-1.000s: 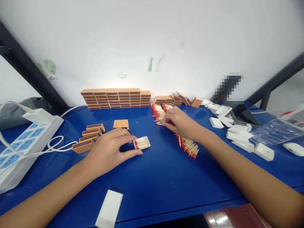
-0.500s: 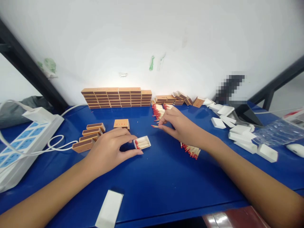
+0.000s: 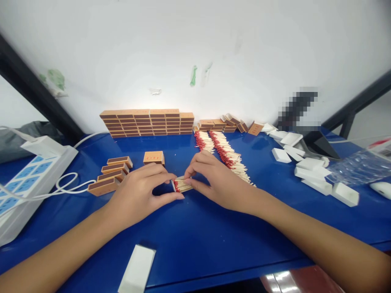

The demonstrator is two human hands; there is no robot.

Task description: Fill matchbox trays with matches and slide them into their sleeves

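My left hand (image 3: pixel 140 192) pinches the left end of a small white matchbox tray (image 3: pixel 181 185) holding red-tipped matches, on the blue table (image 3: pixel 214 236). My right hand (image 3: pixel 214 179) has its fingertips closed on the tray's right end and on the matches lying in it. A long heap of loose red-tipped matches (image 3: pixel 224 154) lies just behind my right hand.
Brown matchbox sleeves are stacked in a wall (image 3: pixel 146 122) along the back; a few more (image 3: pixel 110 175) lie left of my left hand, and one (image 3: pixel 154 157) behind it. White trays (image 3: pixel 308 171) are scattered at right. A power strip (image 3: pixel 27 179) sits far left. One white tray (image 3: pixel 136 270) lies near the front edge.
My right hand left the match heap and came left to the tray with a match. The left hand stayed on the tray.
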